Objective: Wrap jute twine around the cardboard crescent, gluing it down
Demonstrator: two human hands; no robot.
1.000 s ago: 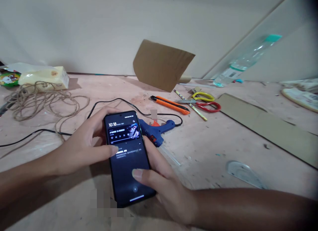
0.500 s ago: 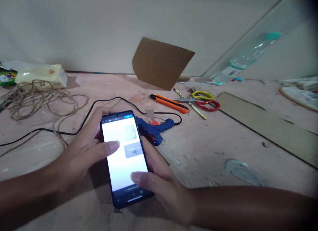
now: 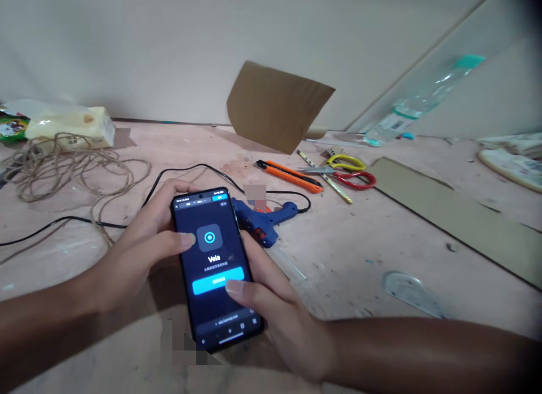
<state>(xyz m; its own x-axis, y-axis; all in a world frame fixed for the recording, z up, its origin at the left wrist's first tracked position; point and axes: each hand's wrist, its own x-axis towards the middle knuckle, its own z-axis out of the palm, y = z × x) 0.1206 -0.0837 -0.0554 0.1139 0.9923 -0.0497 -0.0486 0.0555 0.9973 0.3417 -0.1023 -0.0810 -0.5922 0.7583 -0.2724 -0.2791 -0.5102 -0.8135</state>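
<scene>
A black phone is held upright-facing me, its screen dark blue with a round icon, the word "Vela" and a bright blue button. My left hand grips its left edge, thumb over the screen's side near the icon. Around the right edge wraps my right hand, its thumb over the blue button. Just behind the phone, a blue glue gun with a black cord lies on the table. An orange cutter lies beyond the glue gun.
Scissors cross a patterned pencil. Brown cardboard leans at the wall, with a plastic bottle to its right. A long board and clear protractor lie right. Twine and a tissue pack sit left.
The phone screen has gone from a white page to a dark blue one. My right thumb has moved slightly up the screen, and my left thumb has drawn back toward the left edge.
</scene>
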